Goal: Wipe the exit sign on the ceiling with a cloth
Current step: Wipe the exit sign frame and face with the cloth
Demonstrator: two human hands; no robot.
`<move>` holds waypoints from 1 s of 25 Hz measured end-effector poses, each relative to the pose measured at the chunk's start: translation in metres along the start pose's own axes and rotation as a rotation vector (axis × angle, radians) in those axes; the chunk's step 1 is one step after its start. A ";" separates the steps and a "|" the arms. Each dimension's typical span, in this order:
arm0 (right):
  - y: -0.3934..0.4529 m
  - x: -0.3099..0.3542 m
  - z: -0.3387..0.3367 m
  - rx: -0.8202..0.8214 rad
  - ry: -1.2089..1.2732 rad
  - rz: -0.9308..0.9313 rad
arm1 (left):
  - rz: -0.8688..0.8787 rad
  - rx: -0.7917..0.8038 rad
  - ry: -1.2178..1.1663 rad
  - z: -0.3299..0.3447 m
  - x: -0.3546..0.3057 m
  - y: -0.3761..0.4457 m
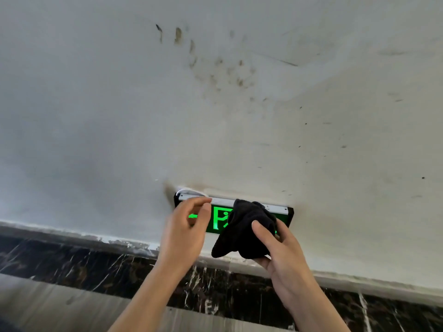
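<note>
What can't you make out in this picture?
- Sign face, head view: its right part is hidden by the cloth, its left end by the left hand.
- Right hand fingers: mostly behind the cloth.
- Whether the left fingers touch the sign: unclear.

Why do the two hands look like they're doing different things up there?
The right hand is closed around a bunched black cloth; the left hand holds nothing. The left hand's fingers reach the exit sign at its left end; the right hand sits lower, under its right part. Both are raised toward the sign.
</note>
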State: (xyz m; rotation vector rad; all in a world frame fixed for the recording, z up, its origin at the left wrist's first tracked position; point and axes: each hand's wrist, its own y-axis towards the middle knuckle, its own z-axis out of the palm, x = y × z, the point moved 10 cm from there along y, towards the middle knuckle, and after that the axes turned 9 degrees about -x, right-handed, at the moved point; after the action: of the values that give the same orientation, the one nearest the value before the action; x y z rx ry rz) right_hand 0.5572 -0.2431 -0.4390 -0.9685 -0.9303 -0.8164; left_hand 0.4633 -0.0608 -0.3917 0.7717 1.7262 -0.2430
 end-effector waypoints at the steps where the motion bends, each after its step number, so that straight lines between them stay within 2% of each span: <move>1: 0.000 0.003 -0.002 -0.001 0.014 -0.004 | 0.090 -0.044 0.116 -0.006 -0.011 0.014; 4: 0.000 0.009 -0.006 0.003 0.044 -0.022 | 0.481 -0.163 0.438 -0.010 -0.062 0.046; 8: 0.000 0.007 -0.010 0.002 0.047 -0.034 | 0.900 -0.236 0.671 0.010 -0.119 0.075; 14: 0.003 0.000 -0.005 0.007 0.044 -0.045 | 1.418 -0.286 0.899 0.046 -0.167 0.107; 17: 0.010 -0.004 -0.005 -0.006 0.049 -0.049 | 1.672 -0.206 0.929 0.071 -0.161 0.101; 20: 0.019 -0.009 -0.005 -0.024 0.024 -0.058 | 1.795 -0.169 1.017 0.090 -0.149 0.103; 25: 0.035 -0.005 -0.003 -0.077 -0.122 -0.173 | 1.866 -0.273 1.087 0.099 -0.136 0.117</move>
State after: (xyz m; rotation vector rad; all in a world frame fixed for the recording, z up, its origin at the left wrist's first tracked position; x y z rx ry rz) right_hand 0.5878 -0.2331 -0.4549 -1.0237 -1.1064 -0.9527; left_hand 0.6278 -0.0747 -0.2697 2.1076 1.0899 1.8788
